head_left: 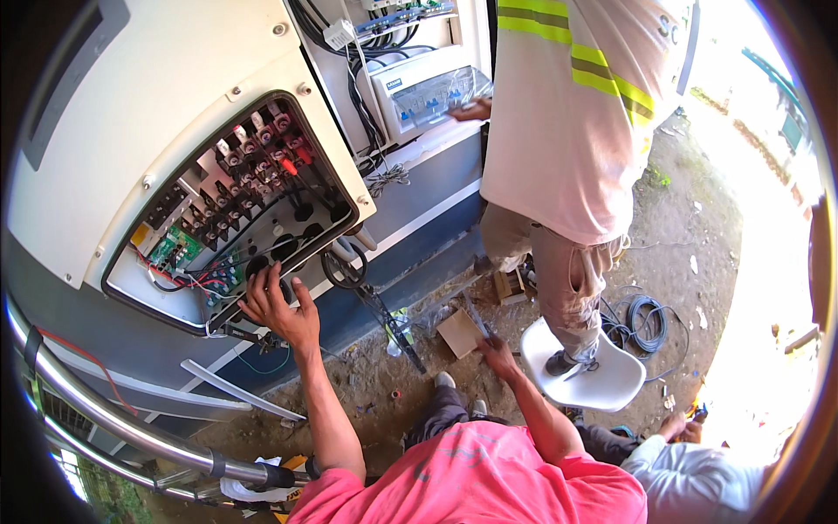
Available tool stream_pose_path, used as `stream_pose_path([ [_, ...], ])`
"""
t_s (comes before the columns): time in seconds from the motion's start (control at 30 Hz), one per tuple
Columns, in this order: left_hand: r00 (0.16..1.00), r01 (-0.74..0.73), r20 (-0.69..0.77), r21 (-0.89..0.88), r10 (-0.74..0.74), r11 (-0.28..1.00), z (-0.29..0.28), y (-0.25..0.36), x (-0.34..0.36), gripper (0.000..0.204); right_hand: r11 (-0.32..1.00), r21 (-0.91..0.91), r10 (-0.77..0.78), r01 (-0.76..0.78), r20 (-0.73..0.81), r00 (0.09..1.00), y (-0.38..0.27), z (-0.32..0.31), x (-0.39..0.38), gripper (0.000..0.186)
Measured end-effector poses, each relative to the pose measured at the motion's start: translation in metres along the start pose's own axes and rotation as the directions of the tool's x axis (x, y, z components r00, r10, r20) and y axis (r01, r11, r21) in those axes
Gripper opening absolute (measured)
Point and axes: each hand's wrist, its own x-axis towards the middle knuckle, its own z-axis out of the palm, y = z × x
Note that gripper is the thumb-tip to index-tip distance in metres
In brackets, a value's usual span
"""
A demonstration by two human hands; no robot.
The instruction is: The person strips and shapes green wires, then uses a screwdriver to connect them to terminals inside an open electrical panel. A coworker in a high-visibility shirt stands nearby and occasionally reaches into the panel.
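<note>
My left hand [284,310] rests its spread fingers on the lower rim of an open inverter cabinet [336,205], holding nothing. Inside the cabinet are rows of terminals [231,196], red and black cables, and a green circuit board [179,249]. Lower down to the right, my right hand [499,358] is closed around a slim grey rod-like tool [477,321], whose exact kind I cannot make out. Behind that tool, a cardboard box [456,334] lies on the ground.
A co-worker [567,131] stands with one foot on a white plastic chair [580,371], reaching toward a breaker box [428,92]. Another person [698,480] is low at the right. Coiled cable [646,323] lies on the dirt. A metal railing [131,424] runs at the left.
</note>
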Motion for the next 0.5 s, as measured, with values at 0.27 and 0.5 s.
stream_pose_path([
  [0.27, 1.0, -0.006, 0.031, 0.016, 0.005, 1.0, 0.002, -0.002, -0.001, 0.035, 0.765, -0.13, -0.63, 0.631, -0.354, 0.691, -0.323, 0.103, 0.116, 0.038],
  [0.5, 0.999, -0.01, 0.031, 0.035, 0.009, 0.999, 0.004, -0.01, -0.002, 0.031, 0.696, -0.35, -0.715, 0.627, -0.417, 0.561, -0.435, 0.097, 0.212, 0.026],
])
